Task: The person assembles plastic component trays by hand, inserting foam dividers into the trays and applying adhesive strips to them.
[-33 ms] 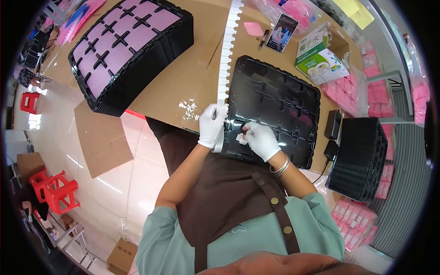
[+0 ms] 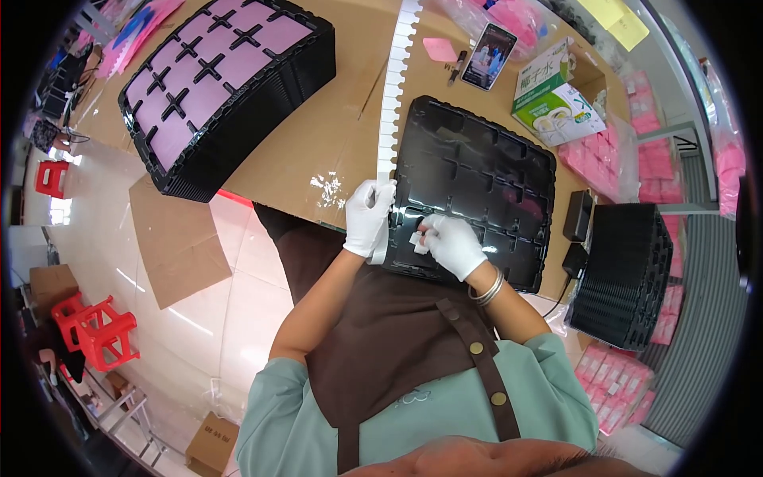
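My left hand [image 2: 367,219], in a white glove, is closed on the lower part of a long white strip [image 2: 389,119] with a notched right edge. The strip runs away from me along the left side of a black plastic tray [image 2: 477,179] with rows of shallow compartments. My right hand [image 2: 453,245], in a white glove with bare fingertips, is over the tray's near left compartment. Its thumb and finger are pinched at a small white piece [image 2: 416,242] low over the tray; whether the piece touches the tray I cannot tell.
At the far left stands a stack of black trays [image 2: 262,111] with pink sheets on top. Beyond the tray lie a phone [image 2: 489,57], a dark marker [image 2: 457,68] and a pink note [image 2: 439,50]. A green-white carton [image 2: 556,95] and another black tray stack [image 2: 621,274] are at right.
My right fingertips and the small white piece have shifted very slightly. My left hand, the strip and the tray stay in place.
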`<state>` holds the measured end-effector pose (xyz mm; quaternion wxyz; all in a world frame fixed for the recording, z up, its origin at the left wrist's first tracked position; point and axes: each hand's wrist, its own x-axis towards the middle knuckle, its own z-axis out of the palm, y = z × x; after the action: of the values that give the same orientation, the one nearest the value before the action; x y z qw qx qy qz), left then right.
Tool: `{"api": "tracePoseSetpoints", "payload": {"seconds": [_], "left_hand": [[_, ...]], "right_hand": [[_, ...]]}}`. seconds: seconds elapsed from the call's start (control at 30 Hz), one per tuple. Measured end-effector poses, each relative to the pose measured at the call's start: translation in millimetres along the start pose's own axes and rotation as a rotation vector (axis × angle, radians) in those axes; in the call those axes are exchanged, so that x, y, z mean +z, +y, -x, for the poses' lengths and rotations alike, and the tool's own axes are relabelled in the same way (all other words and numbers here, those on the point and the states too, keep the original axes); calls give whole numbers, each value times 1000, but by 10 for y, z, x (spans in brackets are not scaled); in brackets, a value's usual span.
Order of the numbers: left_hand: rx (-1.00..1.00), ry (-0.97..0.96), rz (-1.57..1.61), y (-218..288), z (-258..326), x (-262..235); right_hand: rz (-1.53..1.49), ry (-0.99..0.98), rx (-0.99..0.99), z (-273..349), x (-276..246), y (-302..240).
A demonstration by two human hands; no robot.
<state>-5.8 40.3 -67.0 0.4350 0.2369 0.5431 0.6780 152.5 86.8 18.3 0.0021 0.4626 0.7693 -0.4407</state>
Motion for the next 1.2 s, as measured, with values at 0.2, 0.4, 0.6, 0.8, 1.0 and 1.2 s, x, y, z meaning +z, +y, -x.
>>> {"api": "tracePoseSetpoints", "payload": {"seconds": [0.2, 0.4, 0.6, 0.8, 1.0, 1.2], "left_hand": [[0, 13, -18, 6, 8, -1], [9, 15, -33, 46, 15, 19], [11, 28, -16, 52, 26, 11], [4, 19, -28, 29, 23, 12], [2, 8, -99, 36, -10, 26], [27, 59, -142, 65, 32, -24]], "right_hand": [[75, -184, -39, 20, -32, 44], [60, -47, 5, 55, 10, 54], [19, -67, 43, 30, 0, -97], [165, 40, -124, -58, 64, 56], [169, 6, -276, 153, 5, 10], [-214, 857, -292, -240, -1622, -22]]}}
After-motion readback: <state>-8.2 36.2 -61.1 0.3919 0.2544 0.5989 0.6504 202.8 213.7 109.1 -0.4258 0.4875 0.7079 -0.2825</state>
